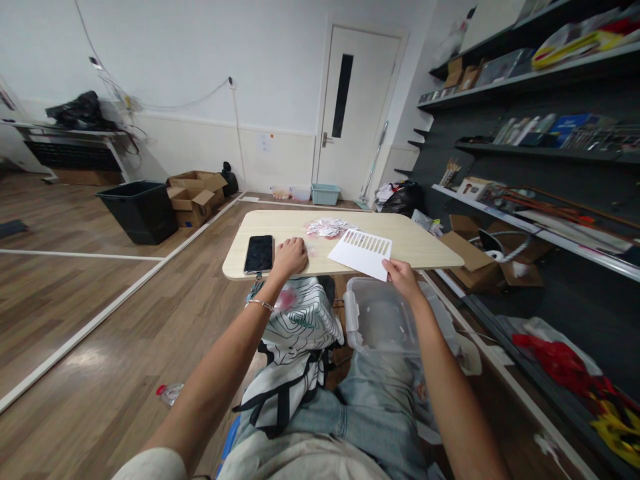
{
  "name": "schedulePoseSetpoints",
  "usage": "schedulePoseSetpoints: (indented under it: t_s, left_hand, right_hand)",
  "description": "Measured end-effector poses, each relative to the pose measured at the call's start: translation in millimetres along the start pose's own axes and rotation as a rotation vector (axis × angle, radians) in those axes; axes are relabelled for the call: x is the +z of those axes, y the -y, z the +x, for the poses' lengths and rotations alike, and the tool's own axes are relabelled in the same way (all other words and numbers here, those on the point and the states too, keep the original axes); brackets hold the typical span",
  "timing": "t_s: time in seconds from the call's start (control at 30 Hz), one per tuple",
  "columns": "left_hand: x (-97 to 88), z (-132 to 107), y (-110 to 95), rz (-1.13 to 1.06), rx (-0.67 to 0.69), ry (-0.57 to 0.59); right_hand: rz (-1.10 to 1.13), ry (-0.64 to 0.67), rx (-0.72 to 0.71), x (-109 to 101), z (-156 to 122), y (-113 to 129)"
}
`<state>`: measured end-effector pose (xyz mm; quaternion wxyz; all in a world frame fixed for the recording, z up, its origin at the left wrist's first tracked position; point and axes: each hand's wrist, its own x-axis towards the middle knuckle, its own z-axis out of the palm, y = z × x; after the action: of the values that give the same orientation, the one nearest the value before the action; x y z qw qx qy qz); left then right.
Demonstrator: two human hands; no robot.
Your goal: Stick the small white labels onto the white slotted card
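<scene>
My left hand (290,256) rests as a loose fist on the light wooden table (430,248), just right of a black phone (259,254); what it holds, if anything, is hidden. My right hand (401,275) pinches the near corner of a white sheet (361,253) with a row of slots along its far edge. A heap of small pink-and-white pieces (327,228) lies on the table beyond both hands.
A clear plastic bin (383,317) sits on my lap under the table edge, beside a patterned bag (297,333). A black crate (140,210) and cardboard boxes (195,193) stand at left. Shelves (540,153) line the right wall, a door (353,107) ahead.
</scene>
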<state>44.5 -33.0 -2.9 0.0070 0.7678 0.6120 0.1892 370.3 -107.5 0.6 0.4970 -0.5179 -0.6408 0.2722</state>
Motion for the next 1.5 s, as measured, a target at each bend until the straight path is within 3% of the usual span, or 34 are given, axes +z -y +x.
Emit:
schedulePoseSetpoints:
  t_s: [0.9, 1.5]
  left_hand:
    - [-1.1, -1.0, -1.5, 0.004, 0.002, -0.002]
    - [-5.0, -4.0, -2.9, -0.019, -0.003, 0.009]
  right_hand:
    - [-0.082, 0.16, -0.051, 36.3, -0.4, 16.8]
    - [-0.09, 0.109, -0.076, 47.2, -16.4, 31.5]
